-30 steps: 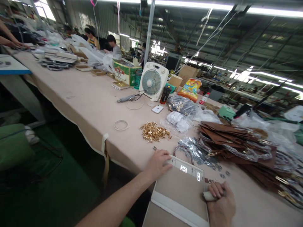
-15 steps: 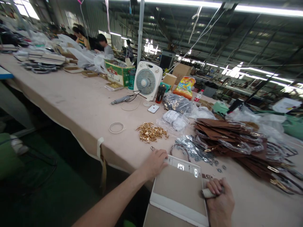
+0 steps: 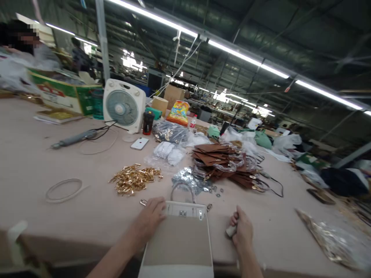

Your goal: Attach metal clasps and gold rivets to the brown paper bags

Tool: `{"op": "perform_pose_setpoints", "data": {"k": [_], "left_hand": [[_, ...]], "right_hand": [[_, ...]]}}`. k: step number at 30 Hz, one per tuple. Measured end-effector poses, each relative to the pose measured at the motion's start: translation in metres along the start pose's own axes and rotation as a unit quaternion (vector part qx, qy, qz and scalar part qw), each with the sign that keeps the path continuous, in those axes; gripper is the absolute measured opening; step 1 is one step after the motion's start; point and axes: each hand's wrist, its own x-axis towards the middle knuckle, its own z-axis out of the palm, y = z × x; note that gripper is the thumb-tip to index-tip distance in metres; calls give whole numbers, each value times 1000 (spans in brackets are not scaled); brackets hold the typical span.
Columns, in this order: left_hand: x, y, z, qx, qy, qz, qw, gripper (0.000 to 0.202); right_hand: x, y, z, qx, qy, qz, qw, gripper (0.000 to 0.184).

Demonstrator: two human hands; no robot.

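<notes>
A beige and white handbag (image 3: 179, 239) lies flat at the table's near edge, its handle (image 3: 182, 188) arching away from me. My left hand (image 3: 150, 216) rests on the bag's upper left corner, fingers curled over the white top strip. My right hand (image 3: 242, 229) sits on the table just right of the bag, closed round a small white tool handle (image 3: 231, 231). A pile of gold metal fittings (image 3: 133, 178) lies beyond my left hand.
Brown leather pieces (image 3: 228, 164) are stacked to the right of centre, with bagged parts (image 3: 169, 152) beside them. A white fan (image 3: 124, 105), a phone (image 3: 139, 143), a grey power tool (image 3: 74, 138) and a cord ring (image 3: 63, 190) lie further back. A person sits far left.
The view has swung to the right and lower. My hands stay on the bag and the tool; the right hand now sits a little apart from the bag's edge.
</notes>
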Motion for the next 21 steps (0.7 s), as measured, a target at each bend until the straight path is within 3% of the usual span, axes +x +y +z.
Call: {"op": "perform_pose_setpoints", "data": {"k": [3, 6, 9, 12, 14, 17, 21], "left_hand": [[6, -5, 7, -7, -10, 20, 1000, 16], [8, -7, 11, 1, -25, 8, 1000, 16], [7, -7, 13, 16, -29, -13, 999, 16], [7, -5, 11, 27, -41, -19, 999, 17], [9, -2, 5, 27, -51, -18, 998, 20], [11, 3, -7, 8, -66, -17, 998, 26], [11, 10, -14, -26, -55, -40, 997, 20]], "right_hand": [[15, -4, -23, -165, 36, -14, 986, 44], [24, -7, -37, -338, 32, -90, 936, 36], [27, -10, -37, -380, 29, -167, 909, 29], [27, -12, -22, -408, -19, -259, 875, 27], [26, -11, -7, -399, -77, -267, 874, 26], [26, -2, 17, -370, -145, -224, 890, 27], [37, 16, 35, -359, -134, -177, 907, 34]]}}
